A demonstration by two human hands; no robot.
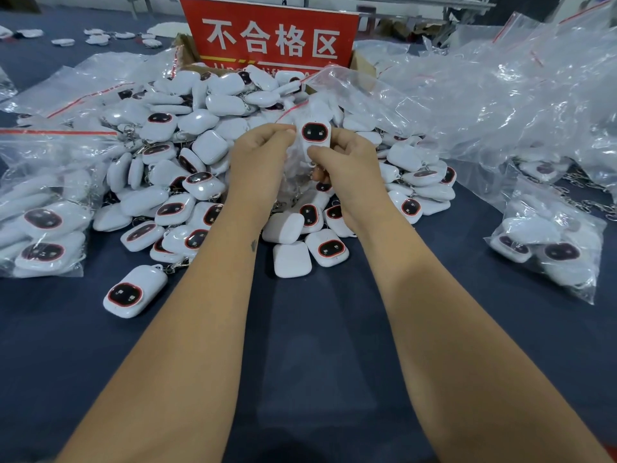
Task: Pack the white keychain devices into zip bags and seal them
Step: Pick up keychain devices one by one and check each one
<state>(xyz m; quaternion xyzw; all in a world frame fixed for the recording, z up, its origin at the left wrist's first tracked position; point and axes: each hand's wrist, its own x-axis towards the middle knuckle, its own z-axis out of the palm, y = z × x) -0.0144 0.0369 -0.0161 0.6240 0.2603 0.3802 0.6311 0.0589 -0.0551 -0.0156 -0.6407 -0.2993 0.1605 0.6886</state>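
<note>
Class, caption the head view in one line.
Both hands hold a white keychain device in a clear bag.

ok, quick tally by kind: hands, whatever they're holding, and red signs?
hands: 2 (left hand, right hand)
held device: 1
held zip bag: 1
red sign: 1
Total: 5

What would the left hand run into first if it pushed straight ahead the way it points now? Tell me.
Probably the pile of white keychain devices right behind it. The left hand points away from the person, pinching the zip bag it shares with the right hand. Depth is uncertain from one view.
</note>
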